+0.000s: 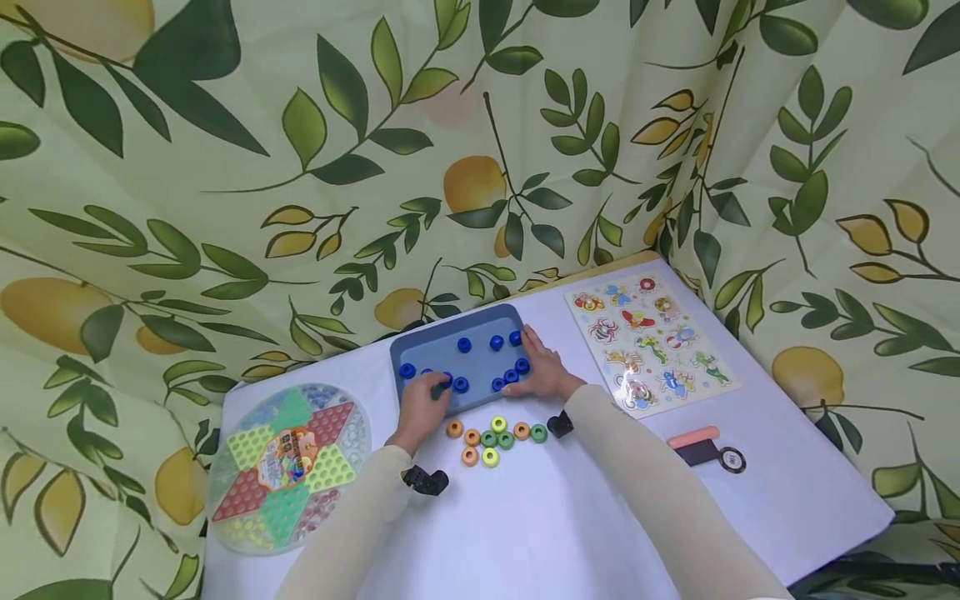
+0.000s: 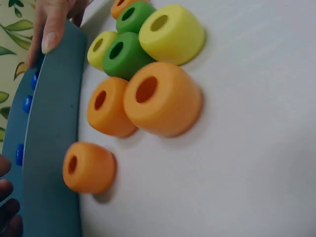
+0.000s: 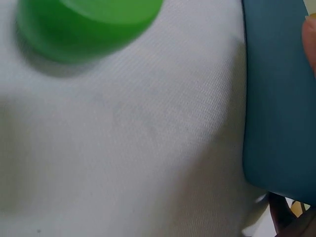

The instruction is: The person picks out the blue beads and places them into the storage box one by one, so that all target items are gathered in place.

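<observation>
My left hand [image 1: 422, 412] reaches over the near wall of the grey-blue tray [image 1: 480, 325], fingertips pinching a blue bead [image 1: 447, 380] in the near row. In the left wrist view, dark fingertips [image 2: 9, 210] show at the left edge, inside the tray; the bead they hold is hidden there. With its thumb inside and fingers along the outer side, my right hand [image 1: 546, 375] grips the tray's right end. Near that thumb lie several blue beads [image 1: 510, 376]. More blue beads [image 1: 464, 344] are spread toward the back of the tray.
Orange [image 2: 165, 101], yellow [image 2: 173, 37] and green beads [image 1: 538, 432] lie in front of the tray. At left is a round star-patterned game board [image 1: 330, 425]; at right, an insect picture board [image 1: 652, 342]. A pink-and-black item with a round tag [image 1: 701, 448] lies near the right edge.
</observation>
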`<state>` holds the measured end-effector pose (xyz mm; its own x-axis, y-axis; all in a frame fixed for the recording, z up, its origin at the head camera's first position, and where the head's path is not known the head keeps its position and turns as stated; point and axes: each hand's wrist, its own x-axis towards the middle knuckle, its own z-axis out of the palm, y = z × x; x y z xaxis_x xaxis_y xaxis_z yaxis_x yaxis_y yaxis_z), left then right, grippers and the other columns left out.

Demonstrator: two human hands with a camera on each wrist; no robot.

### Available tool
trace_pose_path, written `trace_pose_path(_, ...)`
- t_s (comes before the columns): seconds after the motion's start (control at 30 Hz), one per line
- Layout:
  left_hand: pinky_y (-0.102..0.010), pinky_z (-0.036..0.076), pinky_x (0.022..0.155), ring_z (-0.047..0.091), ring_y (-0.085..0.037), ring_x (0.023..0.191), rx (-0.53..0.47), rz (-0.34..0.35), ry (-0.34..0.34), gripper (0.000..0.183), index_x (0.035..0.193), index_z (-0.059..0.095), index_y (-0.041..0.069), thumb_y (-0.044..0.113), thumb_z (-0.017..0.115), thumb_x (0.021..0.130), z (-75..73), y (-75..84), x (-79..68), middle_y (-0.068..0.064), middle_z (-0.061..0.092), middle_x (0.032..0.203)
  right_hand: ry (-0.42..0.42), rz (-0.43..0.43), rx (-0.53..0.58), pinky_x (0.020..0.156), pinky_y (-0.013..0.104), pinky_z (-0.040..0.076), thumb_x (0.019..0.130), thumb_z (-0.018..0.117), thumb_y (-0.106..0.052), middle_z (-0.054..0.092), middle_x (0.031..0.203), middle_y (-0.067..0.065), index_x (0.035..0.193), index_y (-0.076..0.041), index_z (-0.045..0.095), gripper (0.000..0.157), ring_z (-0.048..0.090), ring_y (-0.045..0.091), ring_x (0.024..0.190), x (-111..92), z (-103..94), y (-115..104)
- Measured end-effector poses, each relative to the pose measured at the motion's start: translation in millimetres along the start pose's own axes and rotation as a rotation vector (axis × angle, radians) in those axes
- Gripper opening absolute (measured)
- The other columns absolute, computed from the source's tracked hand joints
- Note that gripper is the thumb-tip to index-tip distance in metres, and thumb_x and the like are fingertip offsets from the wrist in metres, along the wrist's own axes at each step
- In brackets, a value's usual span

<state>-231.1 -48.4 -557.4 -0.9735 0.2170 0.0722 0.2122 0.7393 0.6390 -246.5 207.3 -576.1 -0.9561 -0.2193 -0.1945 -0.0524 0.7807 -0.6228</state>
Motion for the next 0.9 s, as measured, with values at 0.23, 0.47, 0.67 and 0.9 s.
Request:
trace_pose_path(0.23, -0.046, 0.040, 0.104, 0.053, -0.033, 0.119, 0.050, 0.001, -0.048, 0.029, 0.111, 0.065, 0.002, 0.015, 0.061, 0.086, 4.8, -15.3, -0.4, -0.017, 0.062, 0.121, -0.022, 0.037, 0.013, 0.113, 0.060, 0.006, 0.072, 0.071, -0.056, -0.014, 0.157, 0.005, 0.149, -0.008, -0.003, 0.117, 0.007, 0.030, 0.145, 8.1, -4.2, 4.9)
trace_pose_path(0.47, -0.044, 0.043, 0.102, 0.056, -0.030, 0.116, -0.005, -0.055, 0.027, 0.027, 0.108, 0.067, 0.004, 0.015, 0.065, 0.083, 13.2, -14.1, -0.1, -0.014, 0.064, 0.116, -0.046, 0.018, 0.037, 0.112, 0.062, 0.004, 0.076, 0.068, -0.054, -0.017, 0.157, 0.006, 0.148, -0.006, -0.006, 0.115, 0.005, 0.030, 0.145, 9.7, -6.2, 9.1)
trace_pose_path(0.67, -0.041, 0.047, 0.096, 0.059, -0.026, 0.109, -0.046, -0.087, 0.070, 0.027, 0.105, 0.068, 0.007, 0.017, 0.069, 0.080, 21.2, -4.1, 2.1, -0.010, 0.066, 0.110, -0.036, 0.029, 0.032, 0.113, 0.062, 0.002, 0.077, 0.067, -0.054, -0.018, 0.156, 0.005, 0.148, -0.005, -0.006, 0.113, 0.005, 0.031, 0.145, 4.3, -11.4, 18.5)
trace_pose_path(0.9, -0.038, 0.049, 0.094, 0.060, -0.024, 0.107, -0.045, -0.099, 0.021, 0.030, 0.107, 0.068, 0.009, 0.018, 0.070, 0.079, 22.0, 6.4, 8.3, -0.007, 0.067, 0.110, 0.004, 0.030, 0.093, 0.113, 0.062, 0.000, 0.080, 0.066, -0.049, -0.017, 0.156, 0.007, 0.148, -0.004, -0.006, 0.108, 0.001, 0.031, 0.145, -10.1, -14.5, 26.3)
